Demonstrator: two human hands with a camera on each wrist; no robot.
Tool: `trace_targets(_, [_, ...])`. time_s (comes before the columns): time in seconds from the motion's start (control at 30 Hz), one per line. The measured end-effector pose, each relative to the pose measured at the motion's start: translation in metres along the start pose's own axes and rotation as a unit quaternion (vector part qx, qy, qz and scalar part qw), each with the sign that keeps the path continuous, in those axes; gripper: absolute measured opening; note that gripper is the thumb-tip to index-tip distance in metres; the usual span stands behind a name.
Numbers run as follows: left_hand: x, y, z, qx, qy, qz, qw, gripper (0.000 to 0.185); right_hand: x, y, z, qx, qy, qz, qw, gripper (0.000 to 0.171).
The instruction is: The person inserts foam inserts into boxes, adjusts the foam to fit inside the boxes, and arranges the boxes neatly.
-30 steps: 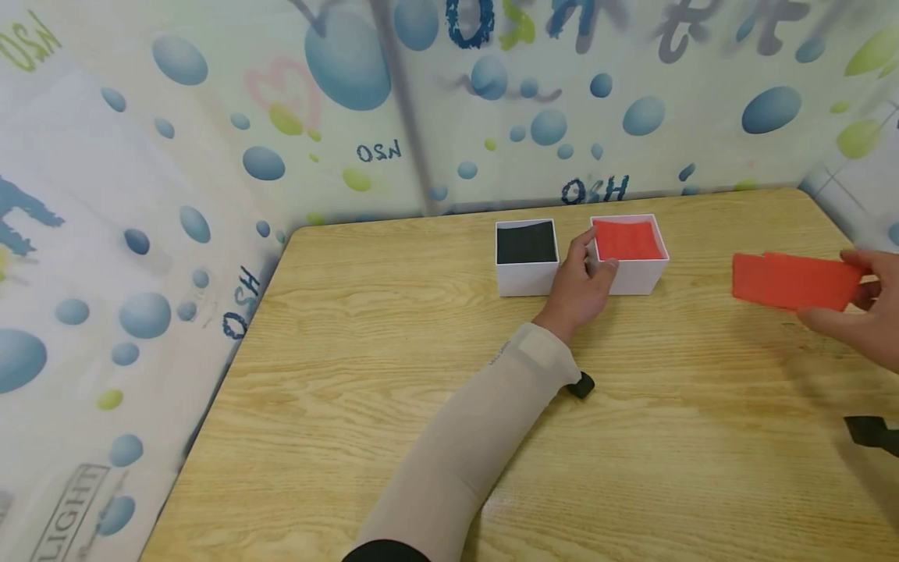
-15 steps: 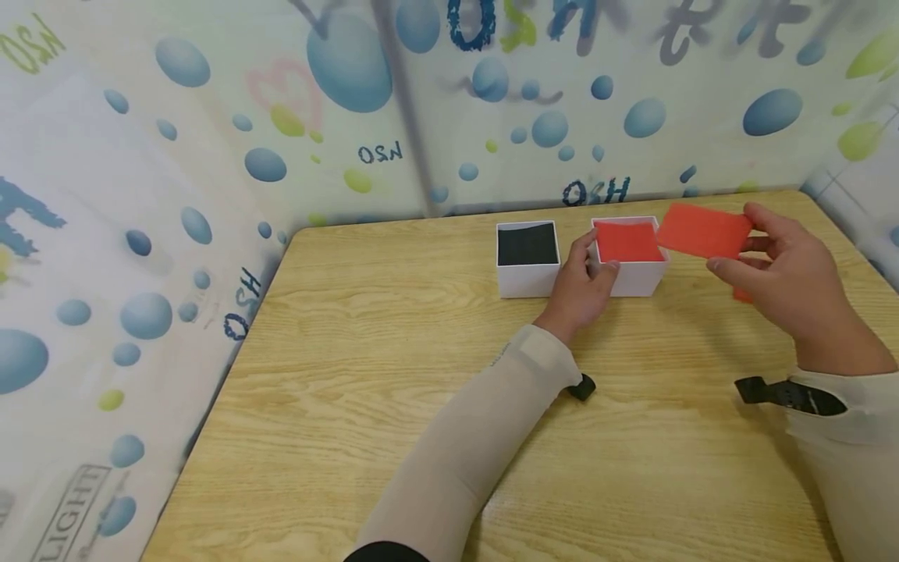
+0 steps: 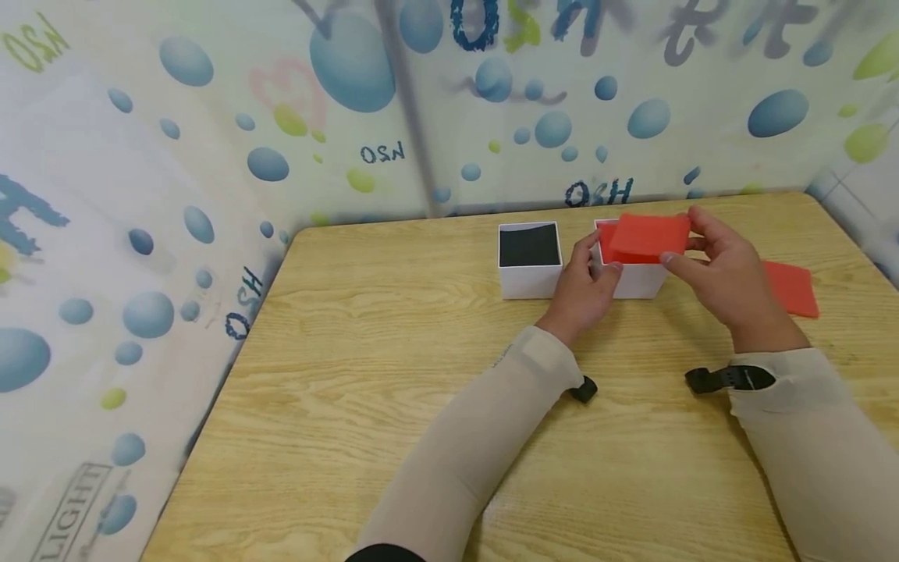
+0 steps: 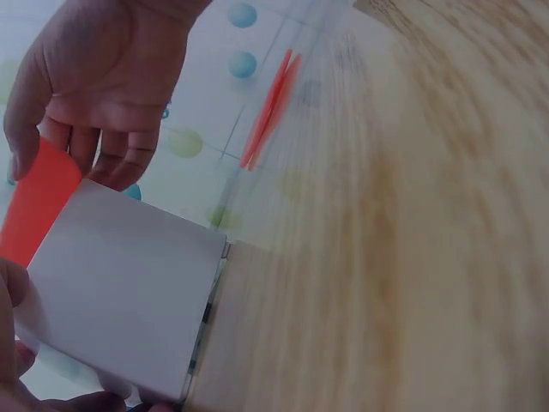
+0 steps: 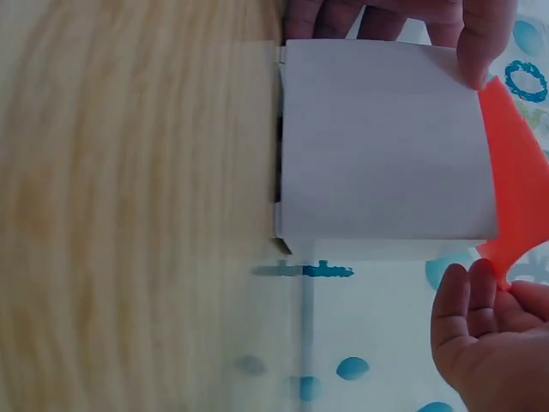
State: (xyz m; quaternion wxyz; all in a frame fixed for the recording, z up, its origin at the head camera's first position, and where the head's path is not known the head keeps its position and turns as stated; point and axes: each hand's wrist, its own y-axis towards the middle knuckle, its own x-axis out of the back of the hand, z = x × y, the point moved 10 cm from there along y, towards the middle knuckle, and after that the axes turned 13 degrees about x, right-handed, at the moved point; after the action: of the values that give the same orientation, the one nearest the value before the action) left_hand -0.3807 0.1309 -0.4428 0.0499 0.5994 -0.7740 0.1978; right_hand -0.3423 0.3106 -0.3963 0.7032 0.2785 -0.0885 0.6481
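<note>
My left hand [image 3: 581,285] holds the left side of a white open-topped box [image 3: 637,282], thumb on its front. Flat red cloth-like material [image 3: 605,232] shows inside the box. Over the box's opening, my right hand [image 3: 733,277] pinches a flat red rectangular piece [image 3: 649,236] by its right end, with the thumb below. In the left wrist view the red piece [image 4: 41,199] stands at the box's top edge. The right wrist view has my left thumb at the rim and the red piece [image 5: 515,172] bending between box and right fingers. Whether it touches the contents, I cannot tell.
A second white box [image 3: 530,283], holding flat black material [image 3: 529,246], stands just left of my left hand. More red pieces [image 3: 794,289] lie on the wooden table [image 3: 351,351], partly behind my right hand. A patterned wall [image 3: 449,117] rises behind the table.
My right hand has moved left from the table's right side, bringing the red piece over the box. Red pieces left on the table have come into sight. My left hand has stayed on the box.
</note>
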Motion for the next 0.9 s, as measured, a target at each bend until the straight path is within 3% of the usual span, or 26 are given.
trace_targets(0.3, [0.000, 0.001, -0.001, -0.020, 0.005, -0.005, 0.9998, 0.059, -0.008, 0.003, -0.004, 0.025, -0.024, 0.018, 0.999, 0.079])
trace_targets(0.53, [-0.002, 0.002, 0.002, -0.007, 0.000, -0.004, 1.0000, 0.059, -0.005, 0.002, -0.010, 0.025, -0.024, 0.015, 0.999, 0.078])
trace_targets(0.9, [-0.002, 0.002, 0.000, -0.008, 0.003, -0.005, 0.9999, 0.059, -0.007, 0.000, -0.021, -0.038, -0.012, 0.026, 0.999, 0.079])
